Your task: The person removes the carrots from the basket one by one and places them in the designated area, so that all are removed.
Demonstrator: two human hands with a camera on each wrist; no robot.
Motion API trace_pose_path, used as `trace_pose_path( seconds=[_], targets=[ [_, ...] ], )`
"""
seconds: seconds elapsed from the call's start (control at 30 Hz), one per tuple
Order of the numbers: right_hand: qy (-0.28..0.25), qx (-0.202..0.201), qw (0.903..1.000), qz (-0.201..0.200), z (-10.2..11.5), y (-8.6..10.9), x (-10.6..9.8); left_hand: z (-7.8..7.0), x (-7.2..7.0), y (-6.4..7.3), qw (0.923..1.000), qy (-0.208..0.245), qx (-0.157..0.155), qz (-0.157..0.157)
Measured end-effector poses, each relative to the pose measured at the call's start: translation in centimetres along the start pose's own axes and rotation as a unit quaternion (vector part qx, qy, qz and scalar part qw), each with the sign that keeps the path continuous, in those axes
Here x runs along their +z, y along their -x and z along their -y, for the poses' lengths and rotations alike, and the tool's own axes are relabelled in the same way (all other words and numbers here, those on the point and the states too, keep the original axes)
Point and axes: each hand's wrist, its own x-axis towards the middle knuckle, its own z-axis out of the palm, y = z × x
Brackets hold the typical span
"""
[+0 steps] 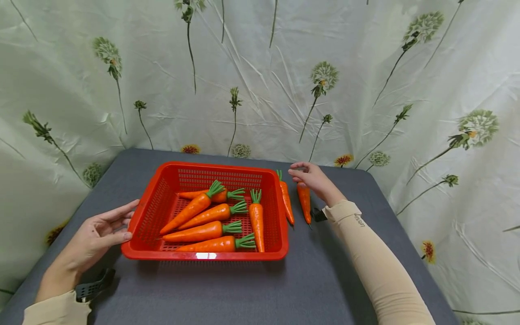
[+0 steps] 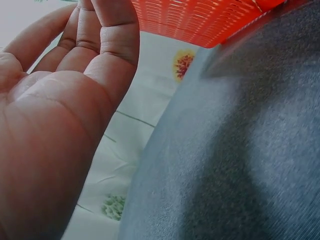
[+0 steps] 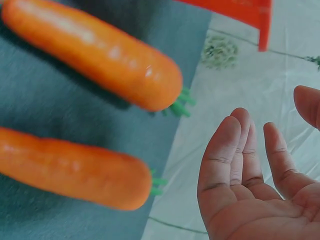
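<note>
A red plastic basket [image 1: 205,256] with latticed walls holds several orange carrots [image 1: 221,243] with green tops. At its left end, my left hand [image 1: 95,234] has thumb and fingertips right at the rim, the fingers loosely extended. The left wrist view shows that palm and part of the basket wall [image 2: 185,25]. Two carrots lie on the grey table to the right of the basket: one [image 1: 286,201] close to its wall, the other [image 1: 304,203] farther right. Over the farther one's top hovers my right hand [image 1: 314,179], fingers slightly bent, nothing in its grasp; it hides the green leaves.
The grey table [image 1: 325,280] ends at a pale curtain [image 1: 264,90] printed with dandelions, which hangs behind and on both sides. Dark straps [image 1: 95,285] sit at both wrists.
</note>
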Motion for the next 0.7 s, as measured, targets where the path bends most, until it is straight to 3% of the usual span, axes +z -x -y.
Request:
trace_pose_path(
  seconds=[0.2,0.47,0.7],
  targets=[
    [0.001,-0.021,0.9998,0.002,1.7,0.3,0.8,0.1,-0.4,0.2,0.9998,0.007,0.016,0.011],
    [-0.036,-0.041,0.9983,0.018,4.5,1.1,2.9,0.1,-0.4,0.2,0.9999,0.004,0.013,0.007],
    [-0.050,-0.036,0.9963,0.060,6.2,1.8,5.8,0.2,-0.5,0.1,0.9997,0.002,0.015,0.019]
  ],
)
